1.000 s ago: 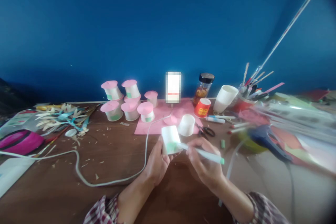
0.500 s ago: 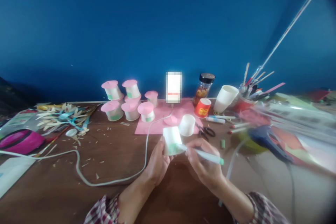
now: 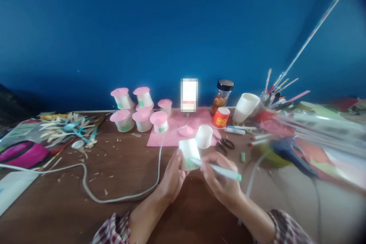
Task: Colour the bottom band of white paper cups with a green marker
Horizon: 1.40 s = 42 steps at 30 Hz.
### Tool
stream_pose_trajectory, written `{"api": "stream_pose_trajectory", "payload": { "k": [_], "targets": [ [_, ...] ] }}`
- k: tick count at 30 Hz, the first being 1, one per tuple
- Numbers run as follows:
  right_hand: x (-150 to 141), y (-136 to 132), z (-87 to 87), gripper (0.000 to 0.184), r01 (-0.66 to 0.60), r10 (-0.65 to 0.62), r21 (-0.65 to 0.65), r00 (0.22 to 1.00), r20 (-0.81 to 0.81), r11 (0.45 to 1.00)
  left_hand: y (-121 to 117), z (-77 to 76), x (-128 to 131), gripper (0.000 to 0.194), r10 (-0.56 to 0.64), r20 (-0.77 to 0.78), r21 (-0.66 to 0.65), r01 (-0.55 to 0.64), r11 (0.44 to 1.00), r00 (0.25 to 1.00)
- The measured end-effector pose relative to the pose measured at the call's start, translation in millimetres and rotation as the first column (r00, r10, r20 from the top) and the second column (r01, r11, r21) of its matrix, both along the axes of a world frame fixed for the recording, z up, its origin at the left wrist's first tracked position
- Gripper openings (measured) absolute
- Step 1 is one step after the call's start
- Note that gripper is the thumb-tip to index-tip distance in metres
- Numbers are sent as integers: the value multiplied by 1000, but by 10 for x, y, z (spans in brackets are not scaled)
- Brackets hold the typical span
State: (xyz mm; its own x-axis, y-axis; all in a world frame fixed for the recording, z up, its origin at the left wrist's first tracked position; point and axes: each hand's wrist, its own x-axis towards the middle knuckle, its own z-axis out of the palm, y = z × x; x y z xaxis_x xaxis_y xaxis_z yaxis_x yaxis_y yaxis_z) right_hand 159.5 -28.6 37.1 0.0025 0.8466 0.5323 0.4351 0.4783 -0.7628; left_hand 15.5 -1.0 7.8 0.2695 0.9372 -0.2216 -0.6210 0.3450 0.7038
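Left hand (image 3: 172, 177) closed along side of white cup (image 3: 188, 148), right hand (image 3: 222, 177) pinching green-ended marker (image 3: 224, 170), tip at green patch (image 3: 191, 164); best with cup steady, strokes light and even

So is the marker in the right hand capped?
Apparently uncapped: the marker has its narrow tip at the green patch on the white cup; a likely cap lies apart.
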Motion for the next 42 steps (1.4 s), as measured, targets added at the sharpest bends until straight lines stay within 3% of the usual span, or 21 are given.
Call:
{"api": "stream_pose_trajectory", "payload": {
  "k": [10,19,23,32,42],
  "targets": [
    [-24,-24,-31,6,1,-1,-18,1000,17,1000,-19,28,-2,33,-4,-7,7,4,1000,1000],
    [22,6,9,7,60,-60,14,998,22,998,-1,-52,-6,28,47,56,-13,-46,999,997],
    [27,12,18,8,65,-66,19,998,23,998,5,-75,-9,34,35,70,-5,-35,999,997],
    [21,-3,12,12,-18,18,-17,999,27,1000,27,35,2,36,10,64,-82,-5,997,998],
    [18,19,19,12,-56,55,-49,998,-6,997,20,43,-5,31,-10,29,-43,11,999,1000]
  ]
}}
